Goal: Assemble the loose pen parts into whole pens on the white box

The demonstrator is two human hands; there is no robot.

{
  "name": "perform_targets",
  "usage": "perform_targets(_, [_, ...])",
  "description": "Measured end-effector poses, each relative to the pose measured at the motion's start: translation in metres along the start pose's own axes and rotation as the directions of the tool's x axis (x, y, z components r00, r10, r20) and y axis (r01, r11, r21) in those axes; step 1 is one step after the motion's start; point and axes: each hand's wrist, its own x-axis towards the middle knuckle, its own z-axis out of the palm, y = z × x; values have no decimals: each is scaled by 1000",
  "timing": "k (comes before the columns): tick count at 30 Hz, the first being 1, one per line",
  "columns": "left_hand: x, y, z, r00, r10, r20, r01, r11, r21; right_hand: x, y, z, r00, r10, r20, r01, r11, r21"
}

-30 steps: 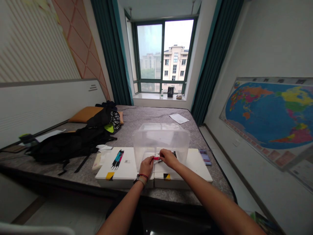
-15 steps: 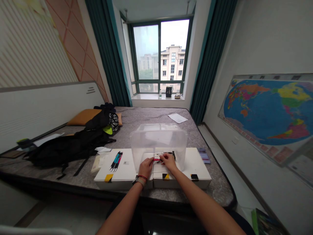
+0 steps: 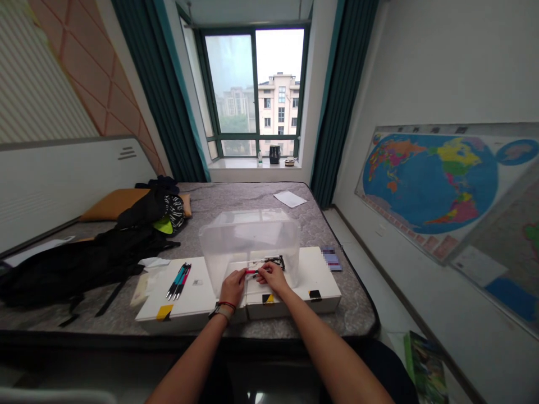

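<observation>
Between my hands is a slim red pen (image 3: 251, 272), held level in front of a clear plastic box. My left hand (image 3: 233, 286) is closed on its left end, thumb and fingertips pinched. At the other end my right hand (image 3: 272, 278) is closed in a pinch; a small dark piece shows by its fingertips, too small to name. Behind the right fingers lie several small dark parts (image 3: 275, 261), partly hidden by that hand. The clear plastic box (image 3: 252, 235) rests on white boxes (image 3: 295, 294). Several pens (image 3: 179, 281), blue, black and red, lie side by side to the left.
A white tissue (image 3: 154, 262) lies by the white boxes' left edge. Farther left, a black backpack (image 3: 109, 252) spreads over the grey mattress (image 3: 236, 193). A sheet of paper (image 3: 290, 198) lies at the back, and a pixelated item (image 3: 332, 259) sits right of the boxes.
The whole view has shifted, so things appear farther left. Both hands stay at the red pen; the right fingertips now sit slightly lower beside its end.
</observation>
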Motion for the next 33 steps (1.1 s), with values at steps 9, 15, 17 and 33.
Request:
perform_targets(9, [-1, -4, 6, 1000, -5, 14, 6, 1000, -14, 4, -3, 1, 995, 94, 29, -86, 978, -192])
perform_targets(15, [0, -5, 6, 1000, -13, 6, 13, 999, -29, 0, -1, -1, 998, -57, -13, 53, 976, -212])
perform_targets(17, [0, -5, 7, 1000, -23, 2, 23, 1000, -21, 1, 2, -3, 997, -72, -21, 67, 977, -202])
perform_targets(33, [-1, -6, 6, 999, -43, 6, 43, 999, -14, 1, -1, 1, 1000, -8, 2, 8, 966, -260])
